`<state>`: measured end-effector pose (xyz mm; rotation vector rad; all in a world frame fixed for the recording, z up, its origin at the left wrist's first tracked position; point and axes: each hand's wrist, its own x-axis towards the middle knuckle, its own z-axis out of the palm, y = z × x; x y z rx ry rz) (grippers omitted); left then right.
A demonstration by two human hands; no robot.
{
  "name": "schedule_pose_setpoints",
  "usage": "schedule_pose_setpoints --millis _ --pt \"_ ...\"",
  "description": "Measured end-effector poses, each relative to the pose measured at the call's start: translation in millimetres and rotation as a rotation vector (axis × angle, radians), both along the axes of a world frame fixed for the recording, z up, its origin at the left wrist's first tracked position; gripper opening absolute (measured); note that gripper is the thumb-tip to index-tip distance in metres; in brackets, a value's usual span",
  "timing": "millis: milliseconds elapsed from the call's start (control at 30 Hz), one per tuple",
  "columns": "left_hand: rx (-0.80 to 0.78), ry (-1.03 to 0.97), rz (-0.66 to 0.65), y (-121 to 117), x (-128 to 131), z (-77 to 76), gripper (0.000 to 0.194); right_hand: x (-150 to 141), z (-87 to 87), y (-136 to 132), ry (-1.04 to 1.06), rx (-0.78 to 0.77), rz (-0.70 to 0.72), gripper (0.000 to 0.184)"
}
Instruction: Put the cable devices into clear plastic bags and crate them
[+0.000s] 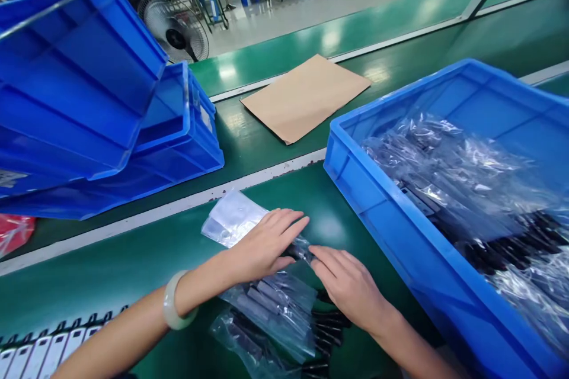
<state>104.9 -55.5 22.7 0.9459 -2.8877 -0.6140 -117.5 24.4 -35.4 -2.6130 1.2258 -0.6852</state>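
Covering one bag partly is the left hand.

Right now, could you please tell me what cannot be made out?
In the head view:
Dark item in clear plastic, partly covered by the left hand and right hand.
Glossy red plastic item, cut off by the left edge.
Floor of the lower blue plastic crate, hidden by the tilted blue crate.

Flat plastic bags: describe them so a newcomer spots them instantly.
From the big blue bin on the right, look left across the green bench to the left hand, its wrist wearing a pale bangle. The flat plastic bags lie just beyond it, partly hidden by it. They look whitish and flat, while the filled bags nearer the camera show dark pieces inside.
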Motion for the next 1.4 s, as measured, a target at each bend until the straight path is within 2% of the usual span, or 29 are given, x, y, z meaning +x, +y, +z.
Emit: schedule_pose_setpoints --millis 67,133,167,233,267,367,467,533,633,767,833,900,1100,1267,1400 --pt "0.036 -0.106 -0.097 -13 -10 -8.1 0.052 -5 -8.1 5 -0.025 0.047 -0.001 0.022" --pt "0.091 -0.202 -0.162 -19 -17 -9.6 0.026 -11 -14.2 13 -0.056 0.134 -0.093 0.022" --pt "0.113 -0.227 -0.173 -21 -18 -8.3 0.018 -15 -16.4 17 -0.065 0.177 -0.157 0.028" --pt "0.166 -0.225 -0.15 -22 -19 -4.2 0.017 -22 -19.6 26 -0.067 0.255 -0.26 0.039" --pt "0.214 -0.207 -0.123 -22 -18 -2.4 0.021 -25 -20.6 30 -0.065 0.286 -0.288 0.038" --pt "0.407 -0.139 0.009 -22 -16 -1.1 0.031 -29 -21.4 35 -0.08 0.342 -0.293 0.025" --pt "0.534 -0.082 0.092 -25 -17 -1.4 0.012 -28 -19.7 32 -0.099 0.374 -0.29 0.014" --pt "0.55 -0.02 0.035 -25 -17 0.9 0.007 -28 -17.5 29 -0.11 0.391 -0.299 0.01" --pt "0.434 0.08 -0.11 -23 -14 5.0 0.011 -29 -14.3 26 -0.184 0.385 -0.308 0.009" --pt "0.084 0.071 -0.263 -9 -3 -0.3 0.015 -27 -15.5 29 -0.258 0.258 -0.348 0.01" --pt "-0.078 0.044 -0.303 0 3 -6.6 0.016 -26 -19.0 31 -0.226 0.216 -0.359 0.01" --pt "-0.176 0.019 -0.303 10 8 -12.5 0.016 -24 -22.7 33 -0.19 0.222 -0.354 0.011" --pt "-0.219 0.004 -0.253 29 14 -18.5 0.012 -23 -24.6 33 -0.133 0.261 -0.352 0.012" --pt "-0.225 0.022 -0.212 32 13 -16.9 0.011 -25 -22.0 33 -0.04 0.252 -0.339 0.033" --pt "-0.187 0.031 -0.199 32 13 -15.7 0.013 -26 -24.4 33 0.0 0.305 -0.288 0.043"
